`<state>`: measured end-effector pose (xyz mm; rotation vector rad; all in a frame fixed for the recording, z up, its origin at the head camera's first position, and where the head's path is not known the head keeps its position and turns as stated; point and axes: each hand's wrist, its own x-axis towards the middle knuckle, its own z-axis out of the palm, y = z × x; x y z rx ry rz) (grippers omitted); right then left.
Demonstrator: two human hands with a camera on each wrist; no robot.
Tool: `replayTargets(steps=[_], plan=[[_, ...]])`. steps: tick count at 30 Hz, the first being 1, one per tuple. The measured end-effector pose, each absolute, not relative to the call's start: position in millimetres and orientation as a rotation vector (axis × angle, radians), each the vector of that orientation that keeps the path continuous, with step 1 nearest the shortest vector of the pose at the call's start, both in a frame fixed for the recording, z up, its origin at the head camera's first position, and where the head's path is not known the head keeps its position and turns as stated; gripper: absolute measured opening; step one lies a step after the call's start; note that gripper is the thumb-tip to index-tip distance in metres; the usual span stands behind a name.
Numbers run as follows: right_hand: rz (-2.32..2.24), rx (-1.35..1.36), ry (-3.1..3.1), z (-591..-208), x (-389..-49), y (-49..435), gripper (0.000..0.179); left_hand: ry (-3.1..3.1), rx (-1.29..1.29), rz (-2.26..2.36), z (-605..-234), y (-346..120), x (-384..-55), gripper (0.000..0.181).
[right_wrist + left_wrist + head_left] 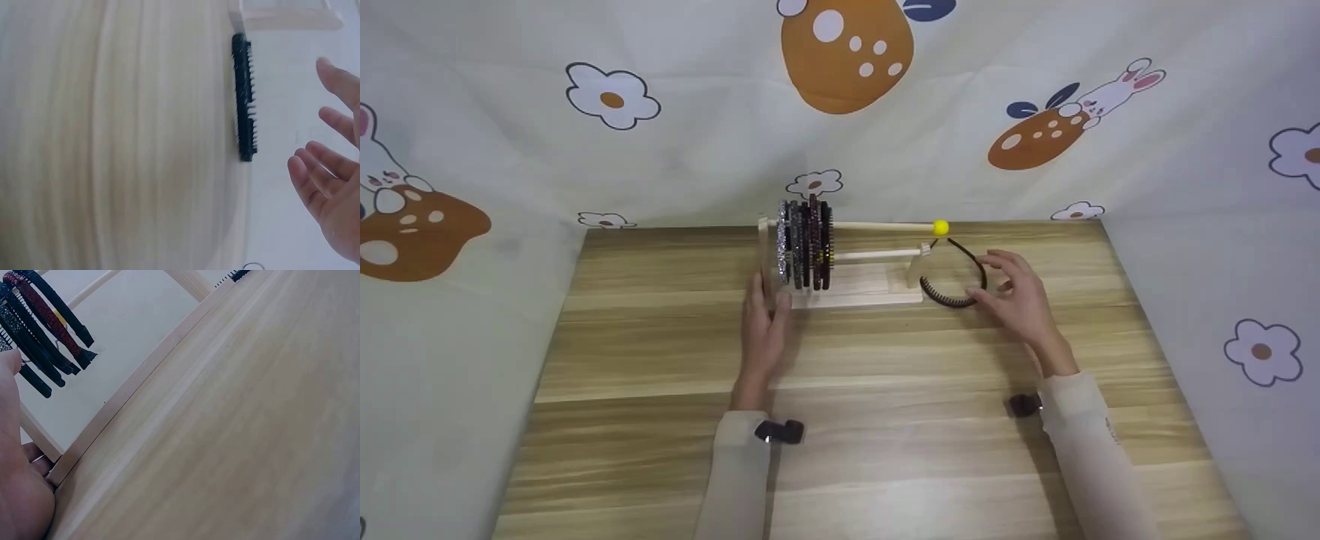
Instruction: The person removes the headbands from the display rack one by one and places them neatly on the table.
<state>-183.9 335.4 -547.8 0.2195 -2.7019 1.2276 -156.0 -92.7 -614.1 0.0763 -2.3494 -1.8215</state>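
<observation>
A pale wooden headband stand point(870, 298) lies along the back of the table, with two horizontal rods and a yellow ball point(940, 227) on the end of one. Several glittery and dark headbands point(804, 247) hang side by side near its left end. My left hand point(763, 334) grips the stand's left upright, its fingers partly hidden behind the wood in the left wrist view. A black toothed headband point(952, 303) is at the stand's right end. Around its right side, my right hand point(1024, 300) has spread fingers; in the right wrist view they are apart from the headband.
The wood-grain table point(855, 420) extends in front of the stand. A pale cloth point(720, 142) printed with flowers, rabbits and orange shapes rises behind the table and along both sides. Dark wrist cameras point(781, 431) sit on both sleeves.
</observation>
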Motion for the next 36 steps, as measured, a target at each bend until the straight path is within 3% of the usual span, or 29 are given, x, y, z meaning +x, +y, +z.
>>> replayTargets(steps=[6, 20, 25, 32, 36], plan=[[1.366, 0.182, -2.542, -541, -177, 322, 0.05, -2.372, 0.084, -1.804, -612, -93, -154, 0.097], [1.664, 0.14, -2.238, -520, -165, 295, 0.033, -2.376, 0.089, -1.804, -613, -92, -155, 0.079], [1.721, 0.148, -2.172, -515, -160, 283, 0.031, -2.373, 0.095, -1.811, -613, -92, -154, 0.08], [1.927, 0.041, -2.071, -517, -155, 259, 0.028, -2.342, 0.063, -1.795, -613, -92, -155, 0.094], [1.993, 0.005, -2.03, -520, -154, 248, 0.026, -2.345, 0.064, -1.791, -614, -92, -156, 0.086]])
